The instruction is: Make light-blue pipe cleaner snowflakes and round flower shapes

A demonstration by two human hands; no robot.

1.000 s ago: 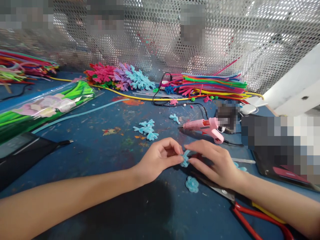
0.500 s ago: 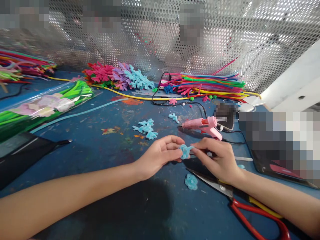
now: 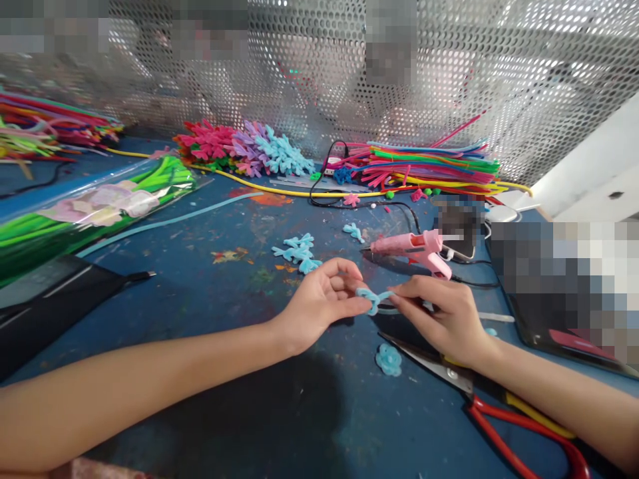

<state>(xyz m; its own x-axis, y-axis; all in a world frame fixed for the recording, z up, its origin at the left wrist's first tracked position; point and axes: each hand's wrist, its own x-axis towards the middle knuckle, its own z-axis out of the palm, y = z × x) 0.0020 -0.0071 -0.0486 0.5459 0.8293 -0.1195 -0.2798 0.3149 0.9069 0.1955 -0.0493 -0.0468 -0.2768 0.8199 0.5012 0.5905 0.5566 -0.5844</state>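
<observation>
Between my hands is a light-blue pipe-cleaner flower (image 3: 370, 301), tilted so its petals show partly from the side. My left hand (image 3: 324, 303) pinches its left side between thumb and fingers. With thumb and forefinger, my right hand (image 3: 442, 313) grips the fuzzy stem end on its right. A finished-looking blue pipe-cleaner rosette (image 3: 389, 359) lies on the table below, beside the blades of red-handled scissors (image 3: 449, 372). Past my hands rests a pink glue gun (image 3: 409, 245), its nozzle toward the left. Several branched light-blue pieces (image 3: 298, 251) lie beyond my left hand.
Bundles of coloured pipe cleaners (image 3: 429, 166) line the back against a perforated metal screen (image 3: 309, 80). A clear bag of green pipe cleaners (image 3: 104, 199) and a black pouch (image 3: 60, 299) lie left. A phone (image 3: 456, 226) and a dark tablet-like object (image 3: 529, 299) sit right.
The flower has turned in my fingers, from facing me to a more sideways tilt. Both hands keep their pinch on it. The whole view has shifted slightly.
</observation>
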